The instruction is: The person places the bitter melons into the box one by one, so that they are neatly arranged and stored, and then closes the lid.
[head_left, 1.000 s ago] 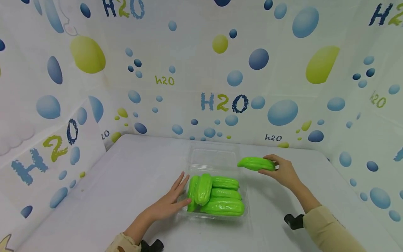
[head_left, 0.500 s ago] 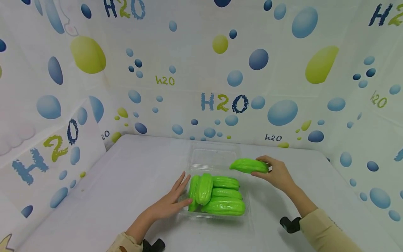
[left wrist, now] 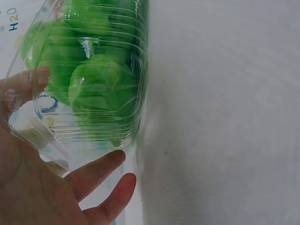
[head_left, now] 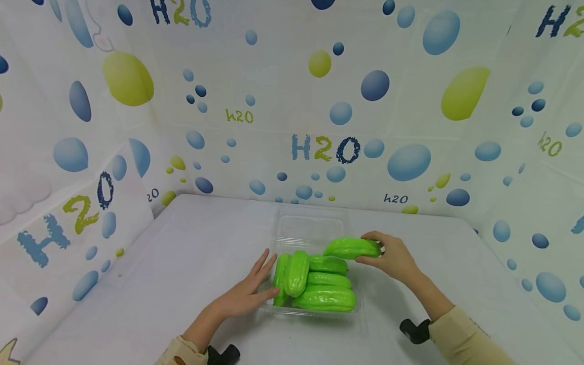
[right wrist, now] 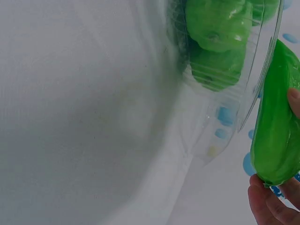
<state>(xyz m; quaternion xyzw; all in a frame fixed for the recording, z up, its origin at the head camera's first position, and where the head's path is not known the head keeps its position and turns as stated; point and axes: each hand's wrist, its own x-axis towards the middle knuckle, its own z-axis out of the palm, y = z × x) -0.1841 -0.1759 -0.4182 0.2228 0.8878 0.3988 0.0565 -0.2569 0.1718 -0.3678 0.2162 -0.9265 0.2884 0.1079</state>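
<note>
A clear plastic clamshell box (head_left: 315,313) stands on the white table, holding several glossy green, long, ridged toy vegetables (head_left: 323,299). Some lie crosswise on the right, others lengthwise on the left. Above the box's back right corner, my right hand (head_left: 388,256) pinches another long green toy vegetable (head_left: 351,248) by its right end, thumb below and fingers above. In the right wrist view this toy vegetable (right wrist: 276,126) hangs beside the box wall. My left hand (head_left: 246,291) rests against the box's left side, fingers straight and spread, its thumb reaching over the rim.
The box's clear lid (head_left: 311,228) lies folded back behind it. A white backdrop (head_left: 274,76) printed with blue and green drops and "H2O" lettering rises around the table (head_left: 205,233). Black wrist mounts (head_left: 415,330) hang below both sleeves.
My right hand has carried the green toy vegetable left and down, from right of the lid to over the box's back right corner. The left hand has stayed almost still.
</note>
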